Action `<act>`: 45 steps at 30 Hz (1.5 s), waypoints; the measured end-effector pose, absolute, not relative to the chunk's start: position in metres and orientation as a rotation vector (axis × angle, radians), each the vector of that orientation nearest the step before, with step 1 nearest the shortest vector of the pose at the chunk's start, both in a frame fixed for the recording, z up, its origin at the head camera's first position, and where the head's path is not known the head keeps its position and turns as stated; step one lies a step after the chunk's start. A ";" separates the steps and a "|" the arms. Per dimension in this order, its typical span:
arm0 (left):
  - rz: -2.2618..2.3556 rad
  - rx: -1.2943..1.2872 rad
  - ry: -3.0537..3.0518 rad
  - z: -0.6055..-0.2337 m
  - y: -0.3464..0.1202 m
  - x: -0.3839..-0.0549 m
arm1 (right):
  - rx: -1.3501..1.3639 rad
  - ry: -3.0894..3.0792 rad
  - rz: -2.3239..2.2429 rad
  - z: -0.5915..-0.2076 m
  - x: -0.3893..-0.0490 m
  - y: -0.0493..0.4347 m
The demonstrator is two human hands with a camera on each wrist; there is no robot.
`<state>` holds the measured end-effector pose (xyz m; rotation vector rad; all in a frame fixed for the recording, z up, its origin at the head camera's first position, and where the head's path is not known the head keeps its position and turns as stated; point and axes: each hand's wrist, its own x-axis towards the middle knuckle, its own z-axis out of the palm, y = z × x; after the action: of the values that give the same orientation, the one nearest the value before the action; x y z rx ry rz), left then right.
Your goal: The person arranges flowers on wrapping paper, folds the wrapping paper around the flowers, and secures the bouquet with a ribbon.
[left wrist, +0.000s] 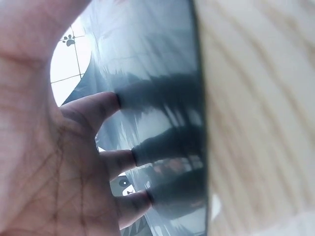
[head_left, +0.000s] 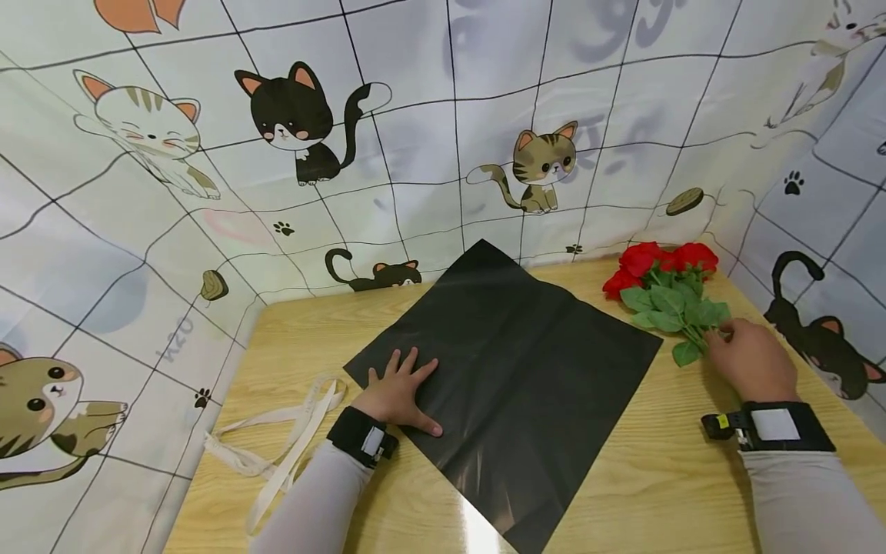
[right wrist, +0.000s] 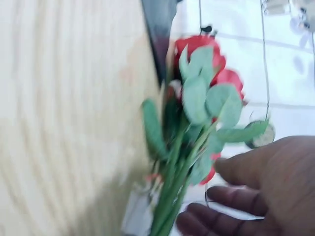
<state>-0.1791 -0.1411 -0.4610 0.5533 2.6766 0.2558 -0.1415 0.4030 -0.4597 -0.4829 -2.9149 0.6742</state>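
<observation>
A glossy black sheet of wrapping paper (head_left: 533, 362) lies turned cornerwise on the wooden table. My left hand (head_left: 398, 392) rests on its left edge with fingers spread; in the left wrist view the fingertips touch the shiny surface. On the right lies a bunch of red roses (head_left: 640, 259) with green leaves, blooms toward the back wall. My right hand (head_left: 751, 358) is at their stems. Up close, the right wrist view shows loosely bent fingers (right wrist: 238, 199) beside the green stems (right wrist: 172, 196), not wrapped round them.
A loose cream ribbon (head_left: 304, 423) lies in loops left of my left forearm. Cloth walls (head_left: 429, 154) printed with cats and grid lines enclose the table (head_left: 664, 462) at the back and both sides. Something white (right wrist: 137, 214) is by the stem ends.
</observation>
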 end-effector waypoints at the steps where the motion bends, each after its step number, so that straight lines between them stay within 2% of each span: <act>1: 0.263 0.552 2.673 -0.461 -0.141 -0.179 | -0.517 -2.952 0.671 -0.462 -0.140 0.406; 15: 0.257 0.544 2.687 -0.464 -0.141 -0.179 | -0.463 -2.923 0.755 -0.479 -0.146 0.411; 31: 0.274 0.538 2.678 -0.464 -0.142 -0.179 | -0.637 -2.630 0.945 -0.473 -0.145 0.400; 37: 0.276 0.542 2.671 -0.461 -0.141 -0.180 | -0.626 -2.410 1.317 -0.447 -0.142 0.359; 45: 0.294 0.533 2.669 -0.465 -0.143 -0.180 | -0.293 -2.371 1.862 -0.435 -0.159 0.245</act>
<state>-0.1805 -0.1431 -0.4651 0.5330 2.6688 0.2936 -0.1590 0.2453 -0.4349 -0.2925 -2.3712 1.8621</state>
